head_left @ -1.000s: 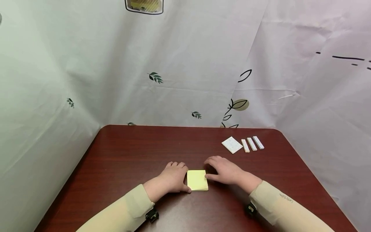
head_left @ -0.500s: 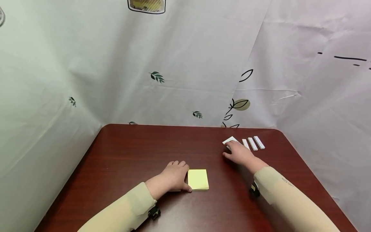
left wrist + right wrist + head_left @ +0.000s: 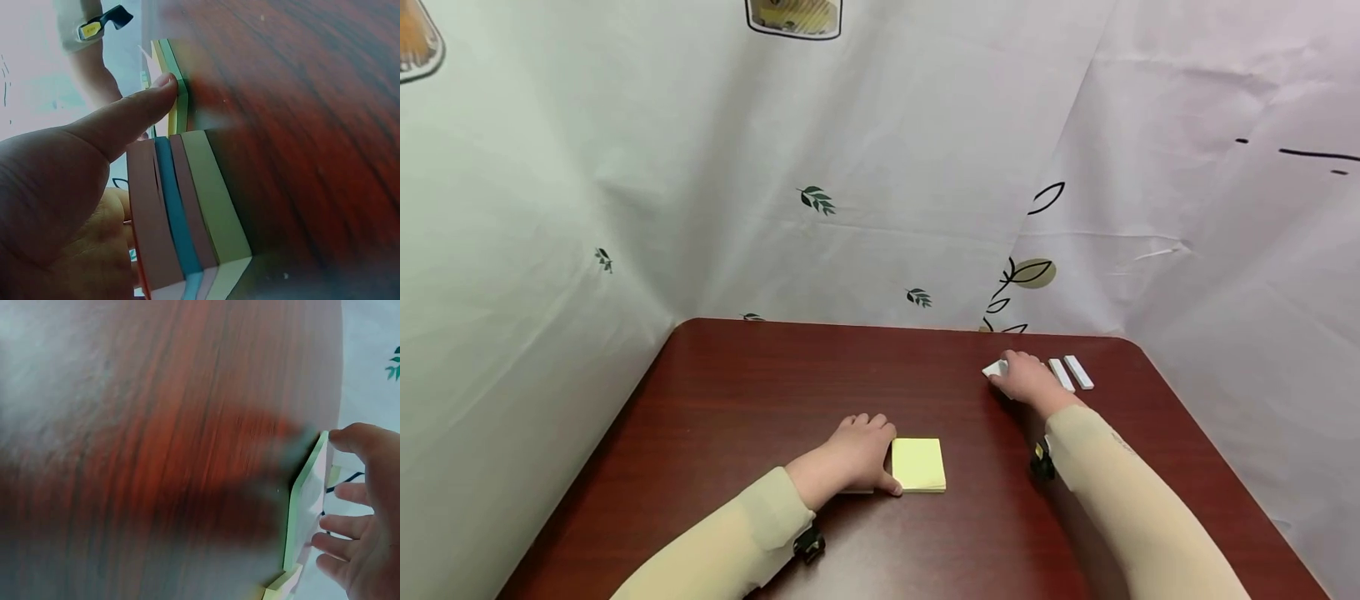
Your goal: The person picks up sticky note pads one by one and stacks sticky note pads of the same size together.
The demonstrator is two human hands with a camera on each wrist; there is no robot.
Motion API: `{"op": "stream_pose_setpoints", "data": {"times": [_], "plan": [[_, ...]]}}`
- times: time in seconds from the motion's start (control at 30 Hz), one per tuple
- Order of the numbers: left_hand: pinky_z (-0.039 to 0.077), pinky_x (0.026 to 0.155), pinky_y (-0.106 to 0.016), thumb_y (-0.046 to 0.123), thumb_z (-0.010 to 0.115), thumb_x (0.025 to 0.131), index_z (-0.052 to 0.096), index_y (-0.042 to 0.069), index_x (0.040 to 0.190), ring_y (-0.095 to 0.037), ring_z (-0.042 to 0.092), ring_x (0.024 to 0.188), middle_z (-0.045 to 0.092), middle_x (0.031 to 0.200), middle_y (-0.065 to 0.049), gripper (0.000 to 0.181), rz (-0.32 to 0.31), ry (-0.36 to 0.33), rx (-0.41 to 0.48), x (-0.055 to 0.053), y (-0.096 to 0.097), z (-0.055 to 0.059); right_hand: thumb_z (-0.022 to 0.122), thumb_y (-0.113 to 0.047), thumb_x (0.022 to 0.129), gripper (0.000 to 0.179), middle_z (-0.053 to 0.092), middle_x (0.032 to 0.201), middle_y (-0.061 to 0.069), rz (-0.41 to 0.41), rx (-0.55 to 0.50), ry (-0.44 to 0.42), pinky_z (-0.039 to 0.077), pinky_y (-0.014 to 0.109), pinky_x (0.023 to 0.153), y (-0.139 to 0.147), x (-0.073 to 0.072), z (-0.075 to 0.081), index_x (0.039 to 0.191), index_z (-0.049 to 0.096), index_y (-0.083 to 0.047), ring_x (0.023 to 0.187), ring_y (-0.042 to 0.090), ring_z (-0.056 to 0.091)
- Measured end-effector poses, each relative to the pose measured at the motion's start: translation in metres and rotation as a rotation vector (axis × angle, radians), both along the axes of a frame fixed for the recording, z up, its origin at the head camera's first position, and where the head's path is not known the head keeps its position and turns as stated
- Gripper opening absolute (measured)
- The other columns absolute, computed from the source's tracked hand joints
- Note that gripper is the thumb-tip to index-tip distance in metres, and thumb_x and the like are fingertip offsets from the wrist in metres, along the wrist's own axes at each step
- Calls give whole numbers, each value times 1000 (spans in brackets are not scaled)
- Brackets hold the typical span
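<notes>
The left hand [image 3: 863, 454] is spread beside the yellow pad [image 3: 919, 465] on the table [image 3: 760, 392], thumb straight, its tip at the pad's near left corner, the fingers by the far left corner. Just left of the pad, under that hand, sits a stack [image 3: 181, 212] of pink, blue and cream layers.

Farther back to the right, the right hand [image 3: 1028, 382] reaches over the white square [image 3: 995, 369], its fingers apart and thumb tip at one corner; whether they touch is unclear. Two white strips [image 3: 1078, 372] lie just right of it. Behind hangs a leaf-patterned sheet [image 3: 887, 125].
</notes>
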State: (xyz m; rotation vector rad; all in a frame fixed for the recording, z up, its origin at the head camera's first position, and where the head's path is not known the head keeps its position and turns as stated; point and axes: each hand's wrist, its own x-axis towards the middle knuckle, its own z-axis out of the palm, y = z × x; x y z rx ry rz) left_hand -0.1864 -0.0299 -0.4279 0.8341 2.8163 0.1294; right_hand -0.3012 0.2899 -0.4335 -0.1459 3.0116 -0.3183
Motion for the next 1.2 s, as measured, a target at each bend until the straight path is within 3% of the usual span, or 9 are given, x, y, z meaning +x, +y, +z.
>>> {"op": "stream_pose_setpoints", "data": {"times": [0.4,0.73,0.93,1.2], "plan": [[42,94,-45,64,82,67,60,17,105,-23,51,95,51,98,2,64,1,-2,-15,0,4,2,55,-27,96,61,42,141,33,-14,4,-69,38,59,100,0,-5,-6,145,39,6,129,50,41],[41,95,-44,64,80,70,60,17,106,-22,50,96,50,99,2,63,2,-12,-22,-2,4,3,61,-32,94,61,38,145,31,9,30,-45,39,60,97,0,-5,-4,142,47,1,127,52,39],[42,95,-44,63,81,69,60,15,106,-23,51,97,52,101,1,64,3,-9,-16,0,3,2,63,-36,93,57,40,144,28,28,36,-23,43,58,92,-3,1,-7,139,54,-3,124,50,41],[41,96,-45,65,81,68,60,16,108,-23,52,98,53,103,1,66,9,-18,-20,1,2,2,65,-40,89,58,52,128,25,39,70,4,46,54,86,-16,20,-11,131,58,-1,109,43,50]]}}
